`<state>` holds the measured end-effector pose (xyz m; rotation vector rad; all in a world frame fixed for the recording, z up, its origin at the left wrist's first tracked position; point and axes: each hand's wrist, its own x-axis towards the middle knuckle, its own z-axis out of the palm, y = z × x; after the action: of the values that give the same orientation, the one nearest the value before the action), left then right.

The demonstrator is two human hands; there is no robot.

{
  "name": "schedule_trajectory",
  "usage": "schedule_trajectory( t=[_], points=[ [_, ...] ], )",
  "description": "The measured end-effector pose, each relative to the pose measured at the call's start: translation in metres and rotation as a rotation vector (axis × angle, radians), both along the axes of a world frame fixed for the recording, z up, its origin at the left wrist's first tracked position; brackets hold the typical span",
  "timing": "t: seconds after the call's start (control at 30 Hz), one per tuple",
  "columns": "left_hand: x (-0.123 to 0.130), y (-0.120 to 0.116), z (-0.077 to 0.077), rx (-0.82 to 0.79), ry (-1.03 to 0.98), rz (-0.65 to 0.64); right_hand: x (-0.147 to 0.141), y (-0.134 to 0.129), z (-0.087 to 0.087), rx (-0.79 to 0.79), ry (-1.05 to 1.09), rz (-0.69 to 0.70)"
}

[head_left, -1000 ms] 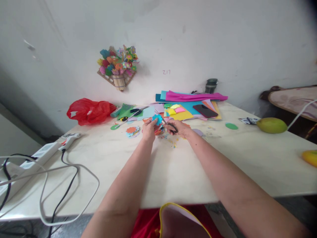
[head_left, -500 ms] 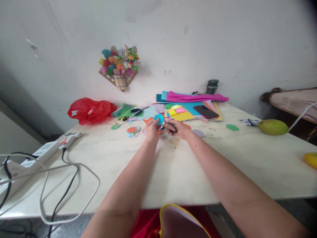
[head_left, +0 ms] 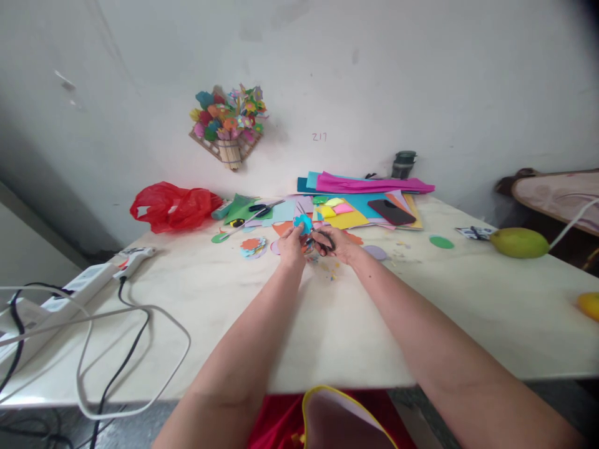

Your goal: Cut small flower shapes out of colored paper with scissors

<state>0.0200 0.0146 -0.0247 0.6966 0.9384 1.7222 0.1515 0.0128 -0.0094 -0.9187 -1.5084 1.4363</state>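
Observation:
My left hand (head_left: 292, 243) is closed, pinching a blue paper flower (head_left: 303, 224) with a scalloped edge. My right hand (head_left: 333, 242) is wrapped round the dark handles of a pair of scissors (head_left: 330, 239), whose blades point up and left beside the paper. How far the blades are apart is too small to tell. Left of my hands lies a small pile of cut paper flowers (head_left: 253, 245), an orange one on top. Tiny paper scraps (head_left: 333, 272) are scattered on the table just below my hands.
Coloured paper sheets (head_left: 355, 218), a phone (head_left: 392, 212) and a second pair of scissors (head_left: 264, 207) lie at the back. A red plastic bag (head_left: 173, 207) and power strip (head_left: 70, 299) with cables are left. A green mango (head_left: 519, 242) and green paper circle (head_left: 441, 242) are right.
My left hand has shifted slightly right with the blue paper flower, which looks turned a little. The right hand keeps its hold on the scissors. The whole view has moved slightly.

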Motion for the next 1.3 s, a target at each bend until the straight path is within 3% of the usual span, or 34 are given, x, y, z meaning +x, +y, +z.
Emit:
schedule_trajectory(
  t=[0.43,0.77,1.3],
  points=[
    [0.001,0.001,-0.001,-0.034,0.001,0.04,-0.008,-0.007,0.01,-0.097,0.047,-0.031],
    [-0.007,0.013,-0.014,0.027,0.095,0.011,-0.013,-0.009,0.013,-0.123,0.056,-0.077],
    [-0.006,0.002,0.003,-0.043,-0.016,0.075,-0.012,0.001,0.004,-0.12,0.034,-0.086]
  ],
)
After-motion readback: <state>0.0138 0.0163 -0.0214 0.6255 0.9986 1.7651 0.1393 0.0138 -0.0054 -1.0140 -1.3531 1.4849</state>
